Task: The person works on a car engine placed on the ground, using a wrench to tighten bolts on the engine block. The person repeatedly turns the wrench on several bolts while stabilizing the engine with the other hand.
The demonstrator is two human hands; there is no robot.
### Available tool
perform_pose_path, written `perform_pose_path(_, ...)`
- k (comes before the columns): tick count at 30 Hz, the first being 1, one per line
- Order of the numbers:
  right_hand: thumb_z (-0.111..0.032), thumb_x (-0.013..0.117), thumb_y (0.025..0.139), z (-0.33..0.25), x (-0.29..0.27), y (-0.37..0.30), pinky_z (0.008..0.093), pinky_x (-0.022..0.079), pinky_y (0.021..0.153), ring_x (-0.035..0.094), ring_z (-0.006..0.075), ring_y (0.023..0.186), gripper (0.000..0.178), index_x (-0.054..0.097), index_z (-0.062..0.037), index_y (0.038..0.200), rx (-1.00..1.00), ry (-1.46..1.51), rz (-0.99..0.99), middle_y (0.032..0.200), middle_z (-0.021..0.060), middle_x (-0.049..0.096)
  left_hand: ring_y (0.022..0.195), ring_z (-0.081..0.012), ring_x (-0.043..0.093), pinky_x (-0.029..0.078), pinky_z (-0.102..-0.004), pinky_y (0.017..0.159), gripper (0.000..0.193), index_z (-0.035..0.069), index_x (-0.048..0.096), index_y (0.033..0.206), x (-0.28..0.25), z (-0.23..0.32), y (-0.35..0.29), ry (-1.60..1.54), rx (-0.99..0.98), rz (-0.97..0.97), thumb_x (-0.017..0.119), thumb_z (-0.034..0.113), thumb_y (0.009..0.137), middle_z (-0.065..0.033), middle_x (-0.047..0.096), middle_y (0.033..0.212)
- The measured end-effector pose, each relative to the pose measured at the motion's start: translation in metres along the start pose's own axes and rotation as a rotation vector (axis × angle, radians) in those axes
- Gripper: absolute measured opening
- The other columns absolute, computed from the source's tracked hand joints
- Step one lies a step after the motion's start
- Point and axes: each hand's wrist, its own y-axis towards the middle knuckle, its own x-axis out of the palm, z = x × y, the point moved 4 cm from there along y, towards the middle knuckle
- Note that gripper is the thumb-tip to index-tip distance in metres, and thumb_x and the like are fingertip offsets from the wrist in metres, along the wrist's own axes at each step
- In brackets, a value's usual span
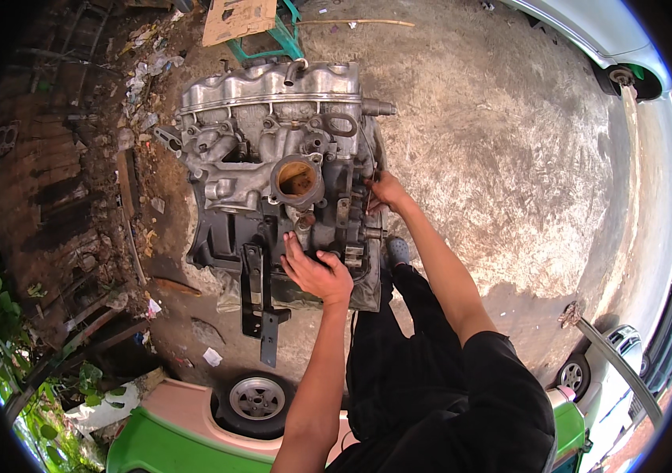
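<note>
From my remote post, left to right: litter (147,79) on the ground, then the engine (253,175), mid-scene. Valve cover (233,88) on at its far side; dark bracket (256,288) overhanging the near edge, fastening unclear. Round port (297,180) uncovered. I have the left hand (316,274) laid on the near side, fingers loosely spread, gripping nothing I can see. Right hand (386,191) at the engine's right end, fingers curled; can't tell if they hold anything. My read: partly assembled, port cover lacking; how much else remains, can't tell.
</note>
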Motion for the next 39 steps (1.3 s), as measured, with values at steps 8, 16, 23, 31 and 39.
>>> perform_pose_path(8,-0.031,0.067,0.092,-0.001,0.000,0.001,0.0497,0.058,0.081,0.067,0.0475,0.096,0.047,0.058,0.0092,0.115,-0.164,-0.632,0.305,0.102,0.0353,0.066,0.129,-0.0413,0.050,0.030,-0.0593,0.111,0.052,-0.002,0.039,0.143,0.001,0.000,0.000,0.004,-0.005,0.010,0.039,0.021,0.096,-0.0220,0.048,0.144)
perform_pose_path(16,-0.017,0.060,0.093,-0.016,0.011,-0.070,0.0560,0.051,0.078,0.062,0.0529,0.089,0.031,0.051,0.0080,0.109,-0.451,-0.464,0.375,0.095,0.0368,0.063,0.127,-0.0420,0.051,0.031,-0.0578,0.112,0.055,-0.004,0.038,0.145,0.001,-0.001,-0.001,0.005,0.004,0.021,0.042,0.015,0.093,-0.0191,0.049,0.146)
perform_pose_path(23,-0.011,0.054,0.099,0.018,0.032,-0.145,0.0579,0.046,0.072,0.060,0.0534,0.085,0.025,0.040,0.0004,0.117,-0.578,-0.531,0.285,0.090,0.0319,0.062,0.127,-0.0421,0.051,0.031,-0.0578,0.112,0.055,-0.003,0.038,0.145,0.000,0.001,-0.001,-0.007,0.000,0.029,0.040,0.015,0.094,-0.0188,0.049,0.146)
perform_pose_path(31,-0.019,0.054,0.101,0.027,-0.016,-0.108,0.0516,0.046,0.071,0.058,0.0511,0.080,0.024,0.056,0.0032,0.109,-0.552,-0.321,0.474,0.077,0.0285,0.057,0.127,-0.0431,0.051,0.030,-0.0582,0.112,0.055,-0.003,0.038,0.145,0.000,0.000,-0.002,-0.013,0.010,0.030,0.039,0.016,0.094,-0.0190,0.049,0.146)
perform_pose_path(39,-0.050,0.066,0.093,0.039,0.004,-0.064,0.0365,0.048,0.082,0.060,0.0192,0.089,0.063,0.064,0.0062,0.121,0.023,-0.204,-0.118,0.096,0.0093,0.067,0.126,-0.0449,0.050,0.030,-0.0586,0.112,0.055,-0.004,0.037,0.145,-0.002,0.002,0.001,-0.020,0.004,0.015,0.040,0.015,0.094,-0.0203,0.048,0.147)
